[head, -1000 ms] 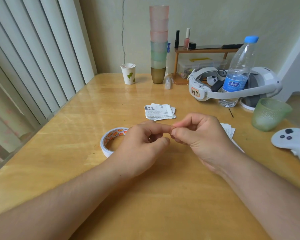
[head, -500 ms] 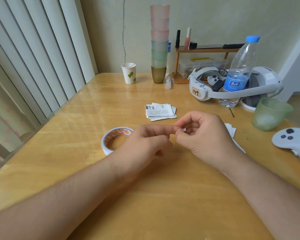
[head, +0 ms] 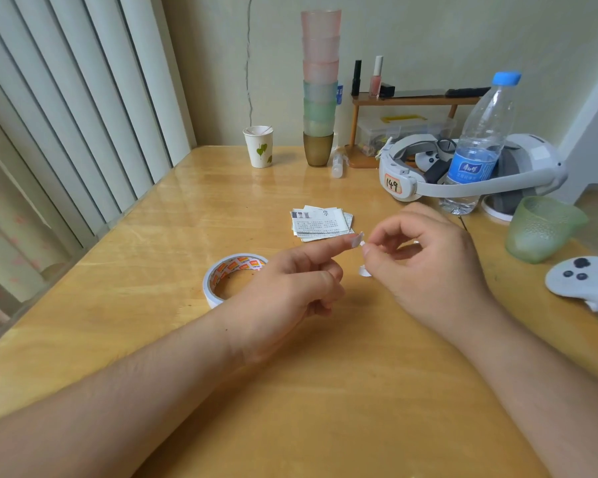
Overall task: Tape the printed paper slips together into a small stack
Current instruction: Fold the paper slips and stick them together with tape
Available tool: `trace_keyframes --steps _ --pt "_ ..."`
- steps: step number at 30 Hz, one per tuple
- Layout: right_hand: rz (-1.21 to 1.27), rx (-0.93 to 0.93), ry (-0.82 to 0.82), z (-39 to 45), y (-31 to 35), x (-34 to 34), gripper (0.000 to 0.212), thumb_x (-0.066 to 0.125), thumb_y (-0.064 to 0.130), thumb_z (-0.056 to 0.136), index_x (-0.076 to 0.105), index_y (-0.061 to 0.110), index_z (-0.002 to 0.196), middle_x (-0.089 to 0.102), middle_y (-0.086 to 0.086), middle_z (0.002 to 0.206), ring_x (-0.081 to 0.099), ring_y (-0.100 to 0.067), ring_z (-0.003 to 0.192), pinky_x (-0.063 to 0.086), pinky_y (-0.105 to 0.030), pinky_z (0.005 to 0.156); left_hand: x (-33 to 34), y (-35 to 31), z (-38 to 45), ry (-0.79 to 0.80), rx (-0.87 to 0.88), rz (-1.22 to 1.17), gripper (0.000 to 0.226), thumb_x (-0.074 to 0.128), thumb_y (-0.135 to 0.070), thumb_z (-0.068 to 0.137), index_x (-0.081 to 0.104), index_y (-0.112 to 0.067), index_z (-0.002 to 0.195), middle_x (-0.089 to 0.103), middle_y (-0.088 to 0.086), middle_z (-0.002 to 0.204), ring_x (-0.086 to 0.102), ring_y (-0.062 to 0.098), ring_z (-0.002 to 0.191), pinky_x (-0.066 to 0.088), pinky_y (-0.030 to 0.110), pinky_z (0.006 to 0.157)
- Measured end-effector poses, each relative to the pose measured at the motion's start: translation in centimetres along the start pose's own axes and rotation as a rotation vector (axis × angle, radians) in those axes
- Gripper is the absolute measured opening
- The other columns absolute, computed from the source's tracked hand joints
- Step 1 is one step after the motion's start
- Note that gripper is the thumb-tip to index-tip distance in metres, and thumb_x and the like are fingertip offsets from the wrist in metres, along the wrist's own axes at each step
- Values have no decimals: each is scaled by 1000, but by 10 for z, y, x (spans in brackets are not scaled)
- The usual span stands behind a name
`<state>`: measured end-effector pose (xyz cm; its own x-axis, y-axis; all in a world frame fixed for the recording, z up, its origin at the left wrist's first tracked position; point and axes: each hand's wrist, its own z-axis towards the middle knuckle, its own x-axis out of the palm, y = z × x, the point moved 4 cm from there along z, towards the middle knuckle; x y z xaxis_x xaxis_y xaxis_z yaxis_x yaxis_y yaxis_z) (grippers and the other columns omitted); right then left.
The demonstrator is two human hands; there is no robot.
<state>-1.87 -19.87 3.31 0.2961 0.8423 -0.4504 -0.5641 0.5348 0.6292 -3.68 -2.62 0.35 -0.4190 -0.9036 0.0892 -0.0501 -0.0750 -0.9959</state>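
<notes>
Head cam, looking down at a wooden worktop (head: 159, 339). Both hands are up over the middle of it, working a tiny white bit of tape (head: 361, 240). The left hand (head: 290, 288) has its index finger stuck out straight with the tape sitting on the fingertip, and the other fingers are curled under. The right hand (head: 428, 267) is pinching the other end of that same bit between thumb and forefinger, rest of the fingers loosely bent. There's another small white scrap (head: 365, 271) showing under the right thumb, can't tell if it's the same strip or a peeled backing.

The printed paper slips (head: 321, 222) are lying in a messy little pile on the worktop just past the hands, not touched by either one. The tape roll (head: 227, 276) lies flat beside the left hand, partly behind it.

Further back: a water bottle (head: 477, 150), a white headset (head: 463, 177), a green cup (head: 542, 232) and a tall stack of cups (head: 320, 84).
</notes>
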Motion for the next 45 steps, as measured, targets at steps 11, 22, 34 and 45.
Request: trace_keyframes --steps 11,22,34,45 --pt "-21 3 -49 -3 1 0 10 81 17 78 77 25 76 69 10 71 66 -13 67 55 -32 64 4 -1 -2 37 115 194 72 59 -4 79 60 -31 145 45 4 87 44 14 76 44 23 71" --pt "-40 25 -41 -3 1 3 14 82 15 78 75 26 72 68 11 68 64 -12 64 54 -30 63 1 1 -5 2 209 695 85 59 -14 81 39 -44 157 51 -14 86 48 4 73 41 15 71" --pt "-88 -8 -29 -4 4 3 19 78 10 78 71 24 69 65 9 66 60 -14 66 47 -19 62 1 -3 -5 -56 298 810 67 62 -6 80 57 -19 146 49 -14 83 49 5 74 37 8 70" --pt "-55 11 -30 -3 3 3 19 78 11 80 71 26 71 66 10 69 62 -13 68 48 -20 63 1 0 -3 -52 216 669 87 56 -15 76 41 -45 156 49 -15 83 48 5 73 40 12 72"
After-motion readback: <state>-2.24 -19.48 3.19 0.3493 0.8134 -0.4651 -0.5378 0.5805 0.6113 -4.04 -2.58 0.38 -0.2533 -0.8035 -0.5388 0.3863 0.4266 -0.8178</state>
